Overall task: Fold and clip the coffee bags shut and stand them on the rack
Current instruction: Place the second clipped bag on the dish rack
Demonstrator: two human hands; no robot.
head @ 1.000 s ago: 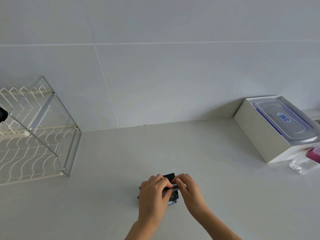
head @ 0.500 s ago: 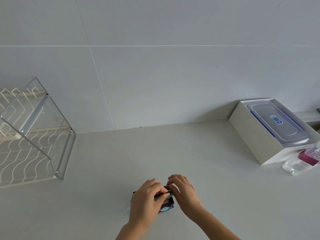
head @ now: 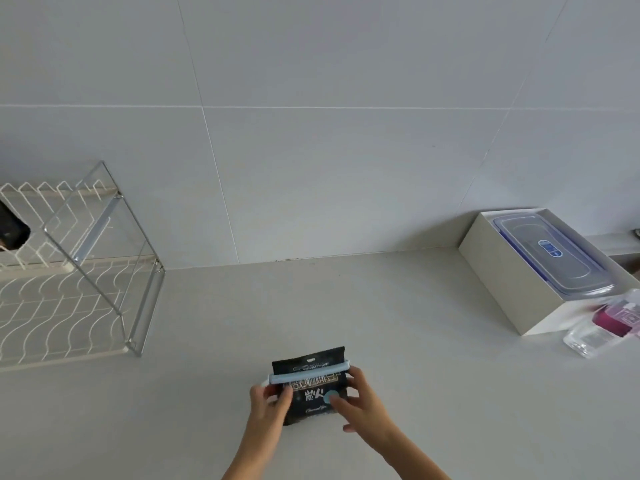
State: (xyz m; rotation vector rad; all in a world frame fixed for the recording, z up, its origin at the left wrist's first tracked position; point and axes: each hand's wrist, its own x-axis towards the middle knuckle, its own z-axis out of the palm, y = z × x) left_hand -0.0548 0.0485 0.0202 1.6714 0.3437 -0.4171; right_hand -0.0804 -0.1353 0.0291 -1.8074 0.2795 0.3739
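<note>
Nearest the camera, two bare forearms reach in from the bottom edge. The left hand (head: 268, 403) grips the left edge of a small black foil coffee bag with pale lettering and a round blue patch (head: 311, 386), fingers curled round its side at the end of the clip. The right hand (head: 360, 403) clasps the bag's right edge, thumb lying across the front by the blue patch and fingers wrapped behind. The bag stands upright on the pale grey countertop (head: 381, 323), near its front edge and well apart from the rack. A long pale blue plastic sealing clip (head: 309, 373) runs across the bag just below its top, from one side to the other.

Farther back on the left stands a two-tier wire dish rack with cream-coated wavy wires and a shiny metal frame (head: 86, 271). A dark object (head: 12, 230) sits on its upper tier at the frame's left edge; what it is cannot be told.

On the right, an open white cardboard box (head: 498, 271) holds a clear plastic food container with a blue-rimmed lid and a blue label (head: 550, 254). Touching the box's near corner lies a clear plastic bottle with pink contents (head: 606, 323).

Behind everything rises a wall of large pale grey tiles (head: 329, 150).
</note>
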